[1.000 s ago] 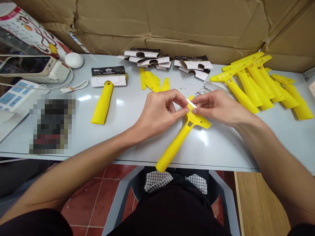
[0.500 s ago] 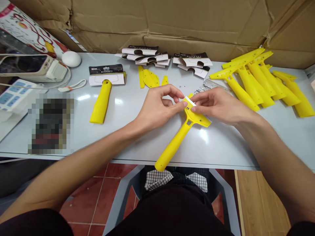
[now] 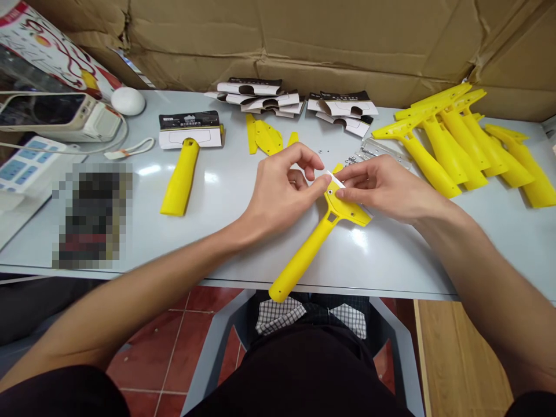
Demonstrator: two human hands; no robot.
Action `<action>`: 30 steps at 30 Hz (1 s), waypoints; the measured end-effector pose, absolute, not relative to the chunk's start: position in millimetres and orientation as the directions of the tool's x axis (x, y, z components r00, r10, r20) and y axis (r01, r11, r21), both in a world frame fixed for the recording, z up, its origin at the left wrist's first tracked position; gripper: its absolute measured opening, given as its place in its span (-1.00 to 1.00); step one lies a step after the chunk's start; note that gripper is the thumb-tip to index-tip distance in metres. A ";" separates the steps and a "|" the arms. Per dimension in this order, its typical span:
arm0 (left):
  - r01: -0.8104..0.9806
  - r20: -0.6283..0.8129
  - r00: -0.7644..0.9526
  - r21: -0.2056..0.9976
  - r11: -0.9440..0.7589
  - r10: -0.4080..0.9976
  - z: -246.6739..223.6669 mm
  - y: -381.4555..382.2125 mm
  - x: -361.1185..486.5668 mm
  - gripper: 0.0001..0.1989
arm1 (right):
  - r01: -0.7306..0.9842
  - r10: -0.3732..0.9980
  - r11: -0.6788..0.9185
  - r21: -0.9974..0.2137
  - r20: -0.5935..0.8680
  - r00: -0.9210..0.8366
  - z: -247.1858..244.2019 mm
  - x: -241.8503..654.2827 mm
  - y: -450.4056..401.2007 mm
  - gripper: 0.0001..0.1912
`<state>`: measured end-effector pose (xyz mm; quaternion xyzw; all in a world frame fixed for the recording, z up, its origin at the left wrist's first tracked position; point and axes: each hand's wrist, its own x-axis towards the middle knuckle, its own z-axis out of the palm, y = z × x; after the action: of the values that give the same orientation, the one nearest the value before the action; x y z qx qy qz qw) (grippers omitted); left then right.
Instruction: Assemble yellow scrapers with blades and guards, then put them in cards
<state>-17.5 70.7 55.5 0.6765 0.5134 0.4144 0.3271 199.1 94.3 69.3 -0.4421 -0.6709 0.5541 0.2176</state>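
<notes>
A yellow scraper (image 3: 304, 250) lies aslant between my hands, its handle end over the table's front edge. Two small screws show in its head, and a white strip runs along the head's far edge. My right hand (image 3: 382, 188) pinches the head, thumb on top and fingers behind. My left hand (image 3: 289, 185) has its thumb on the head's left corner; its fingers are curled, the index tip close to the white strip. Just beyond the hands are small loose screws (image 3: 354, 159) and a clear pack of metal parts (image 3: 382, 149).
Several yellow scraper handles (image 3: 467, 139) are piled at the right. Folded card sleeves (image 3: 264, 95) stand along the cardboard wall (image 3: 304, 40), with flat yellow plates (image 3: 268, 138) before them. A sleeved scraper (image 3: 180, 179) lies left, near a power strip (image 3: 30, 162) and a phone (image 3: 43, 110).
The scraper's handle end has swung slightly left. My left index finger has lifted a little from the head's edge; my right hand keeps its hold.
</notes>
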 end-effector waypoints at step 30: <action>0.750 0.263 0.486 0.364 -0.552 0.833 55.0 54.8 -28.6 -0.44 | 0.089 0.933 -0.200 -0.976 -0.218 -0.286 71.2 190.4 90.7 -0.57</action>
<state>-28.6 54.8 55.0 0.8562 0.4622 0.2078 0.1005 190.4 90.7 71.2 -0.4847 -0.5273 0.6043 0.3490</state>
